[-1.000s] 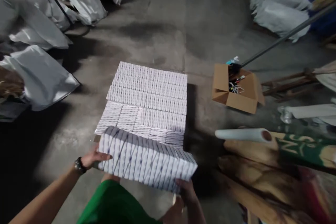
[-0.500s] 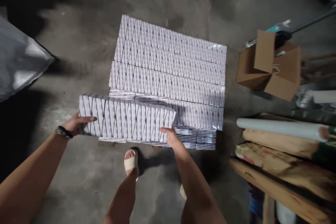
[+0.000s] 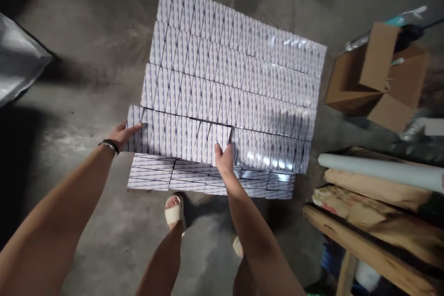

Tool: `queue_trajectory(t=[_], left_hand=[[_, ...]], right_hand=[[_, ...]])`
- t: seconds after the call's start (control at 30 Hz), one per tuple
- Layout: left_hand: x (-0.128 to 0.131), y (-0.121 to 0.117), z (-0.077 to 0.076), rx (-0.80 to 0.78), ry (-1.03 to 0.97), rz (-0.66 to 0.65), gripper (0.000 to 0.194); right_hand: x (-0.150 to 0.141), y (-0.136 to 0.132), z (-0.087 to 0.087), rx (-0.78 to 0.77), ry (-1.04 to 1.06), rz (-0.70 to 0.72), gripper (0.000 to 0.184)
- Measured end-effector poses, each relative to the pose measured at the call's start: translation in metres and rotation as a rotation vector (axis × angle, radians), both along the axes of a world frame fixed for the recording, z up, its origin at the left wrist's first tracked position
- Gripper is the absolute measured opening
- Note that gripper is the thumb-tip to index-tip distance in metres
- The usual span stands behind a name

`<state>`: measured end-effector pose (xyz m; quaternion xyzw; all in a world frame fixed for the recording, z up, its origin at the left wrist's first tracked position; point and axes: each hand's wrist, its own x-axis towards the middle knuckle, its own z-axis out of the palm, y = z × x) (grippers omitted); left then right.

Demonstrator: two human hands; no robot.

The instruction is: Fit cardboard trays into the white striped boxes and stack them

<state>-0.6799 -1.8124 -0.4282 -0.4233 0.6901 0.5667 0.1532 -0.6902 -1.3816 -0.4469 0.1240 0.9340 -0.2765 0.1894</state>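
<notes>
Between my two hands is a long row of white boxes with blue stripes (image 3: pixel 173 134), pressed side by side. My left hand (image 3: pixel 124 136) clasps its left end, thumb on top. At the right end my right hand (image 3: pixel 224 157) grips it, thumb over the upper face. The row lies in the front left part of a large stack of matching boxes (image 3: pixel 222 64), in line with the boxes to its right. Its left end juts slightly past the stack's side. Lower layers of boxes (image 3: pixel 152 173) show along the front. The undersides of both hands are hidden.
An open cardboard box (image 3: pixel 347 78) stands right of the stack. Below it lie a pale roll (image 3: pixel 374 169), brown wrapped bundles (image 3: pixel 374 203) and a wooden beam (image 3: pixel 364 245). A silvery sheet-covered object (image 3: pixel 21 60) is at the left. My sandalled foot (image 3: pixel 173 210) is close to the stack's front.
Both hands have carried the row of boxes forward and onto the stack, where it fills the front left gap. The view has shifted closer to the stack.
</notes>
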Motion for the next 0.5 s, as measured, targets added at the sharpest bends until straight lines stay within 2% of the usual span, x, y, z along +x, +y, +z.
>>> queue_trajectory(t=[0.1,0.2,0.3,0.37,0.4,0.43,0.5], left_hand=[[0.0,0.007,-0.002,0.142,-0.038,0.102,0.072],[-0.001,0.015,-0.002,0.207,-0.056,0.146,0.076],[0.001,0.019,-0.003,0.197,-0.039,0.146,0.072],[0.002,0.021,-0.005,0.212,-0.014,0.135,0.069],[0.003,0.023,-0.006,0.212,-0.004,0.133,0.069],[0.003,0.024,-0.007,0.205,0.003,0.135,0.071],[0.003,0.026,-0.009,0.174,0.006,0.14,0.073]], right_hand=[[-0.021,0.017,0.003,0.061,-0.13,0.091,0.069],[-0.028,0.03,0.005,0.073,-0.141,0.123,0.062],[-0.015,0.034,0.01,0.037,-0.038,-0.037,0.06],[-0.002,0.033,0.017,-0.026,0.124,-0.155,0.057],[0.005,0.031,0.021,-0.057,0.2,-0.16,0.056],[0.01,0.028,0.026,-0.073,0.249,-0.113,0.057],[0.02,0.02,0.031,-0.045,0.235,0.097,0.071]])
